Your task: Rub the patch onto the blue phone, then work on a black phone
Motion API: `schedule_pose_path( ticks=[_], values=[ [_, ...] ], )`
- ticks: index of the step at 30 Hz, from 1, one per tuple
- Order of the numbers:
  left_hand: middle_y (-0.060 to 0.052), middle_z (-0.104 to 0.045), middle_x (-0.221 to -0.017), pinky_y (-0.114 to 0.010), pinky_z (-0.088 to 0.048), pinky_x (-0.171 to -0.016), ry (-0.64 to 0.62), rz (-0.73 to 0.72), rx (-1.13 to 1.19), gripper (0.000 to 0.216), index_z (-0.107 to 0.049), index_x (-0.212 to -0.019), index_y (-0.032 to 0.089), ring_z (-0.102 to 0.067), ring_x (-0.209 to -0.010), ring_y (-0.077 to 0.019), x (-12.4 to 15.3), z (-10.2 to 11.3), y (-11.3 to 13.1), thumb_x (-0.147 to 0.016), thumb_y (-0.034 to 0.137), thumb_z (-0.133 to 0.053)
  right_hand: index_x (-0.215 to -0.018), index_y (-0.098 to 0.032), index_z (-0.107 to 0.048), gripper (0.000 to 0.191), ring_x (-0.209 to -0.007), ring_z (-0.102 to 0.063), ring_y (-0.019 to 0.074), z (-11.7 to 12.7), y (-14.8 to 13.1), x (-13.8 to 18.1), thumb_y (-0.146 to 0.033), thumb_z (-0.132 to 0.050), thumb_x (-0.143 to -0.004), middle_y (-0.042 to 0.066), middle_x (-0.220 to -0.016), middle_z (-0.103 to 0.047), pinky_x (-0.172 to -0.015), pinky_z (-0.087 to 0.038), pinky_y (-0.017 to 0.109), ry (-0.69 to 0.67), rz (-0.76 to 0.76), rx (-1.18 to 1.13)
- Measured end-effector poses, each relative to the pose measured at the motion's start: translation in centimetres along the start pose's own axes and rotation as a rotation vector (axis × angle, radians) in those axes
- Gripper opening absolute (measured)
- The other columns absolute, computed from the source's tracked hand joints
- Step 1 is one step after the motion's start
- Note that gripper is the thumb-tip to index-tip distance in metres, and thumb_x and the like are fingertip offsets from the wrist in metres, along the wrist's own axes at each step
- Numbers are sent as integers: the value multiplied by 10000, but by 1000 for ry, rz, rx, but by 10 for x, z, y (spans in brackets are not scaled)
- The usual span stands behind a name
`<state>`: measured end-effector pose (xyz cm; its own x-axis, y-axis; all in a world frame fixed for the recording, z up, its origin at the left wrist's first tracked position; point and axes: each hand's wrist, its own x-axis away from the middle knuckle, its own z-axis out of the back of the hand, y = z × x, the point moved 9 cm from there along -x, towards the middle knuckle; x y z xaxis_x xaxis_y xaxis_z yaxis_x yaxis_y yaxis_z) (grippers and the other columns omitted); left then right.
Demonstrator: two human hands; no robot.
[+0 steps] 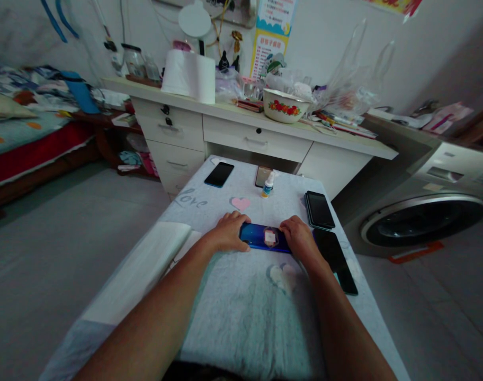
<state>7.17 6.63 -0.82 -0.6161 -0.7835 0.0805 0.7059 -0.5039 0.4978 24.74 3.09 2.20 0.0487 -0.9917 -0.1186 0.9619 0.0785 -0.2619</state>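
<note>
A blue phone (pixel 258 236) lies flat across the middle of the cloth-covered table (pixel 233 312), with a small pale patch on its back near its right half. My left hand (pixel 227 232) is curled over the phone's left end, fingers wrapped on its edge. My right hand (pixel 300 237) grips the phone's right end the same way. Both forearms reach in from the bottom of the view.
Two black phones (pixel 319 209) (pixel 337 259) lie right of my right hand. Another black phone (pixel 219 174), a brownish phone (pixel 262 176) and a small bottle (pixel 268 185) sit farther back. A cluttered white desk (pixel 249 135), a washing machine (pixel 424 217) and a bed (pixel 30 132) surround the table.
</note>
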Motion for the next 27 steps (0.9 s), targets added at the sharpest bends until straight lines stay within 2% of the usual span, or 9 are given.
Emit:
schedule_pose_path(
  ticks=[5,8,19,27],
  values=[
    [-53,-478,-1156,-360,-389,-930,0,-14,9,698,-481,-1189,263,-448,-1089,-271,0,1,0,-556,415,-734,-891,-140,-693,222,-836,-552,141,0,22,2,-163,-472,-895,70,-892,-593,-799,-370,228,-7,-53,44],
    [-43,-484,-1171,-357,-376,-948,-4,-14,18,680,-483,-1181,275,-445,-1099,-268,0,1,1,-562,400,-734,-896,-141,-693,229,-836,-555,145,0,25,2,-168,-465,-901,75,-891,-594,-787,-371,230,-12,-75,74],
    [-48,-489,-1141,-349,-393,-920,3,-10,23,692,-502,-1173,267,-451,-1081,-269,-1,2,1,-548,414,-760,-893,-159,-670,237,-830,-546,134,-6,-10,-2,-177,-437,-929,69,-917,-564,-765,-371,215,-12,-13,21],
    [-62,-482,-1143,-350,-389,-921,5,-17,27,712,-496,-1190,247,-448,-1077,-272,0,1,0,-552,429,-757,-892,-158,-683,223,-798,-541,125,-5,-11,1,-172,-461,-914,53,-897,-567,-742,-362,216,-68,30,-4]
  ],
)
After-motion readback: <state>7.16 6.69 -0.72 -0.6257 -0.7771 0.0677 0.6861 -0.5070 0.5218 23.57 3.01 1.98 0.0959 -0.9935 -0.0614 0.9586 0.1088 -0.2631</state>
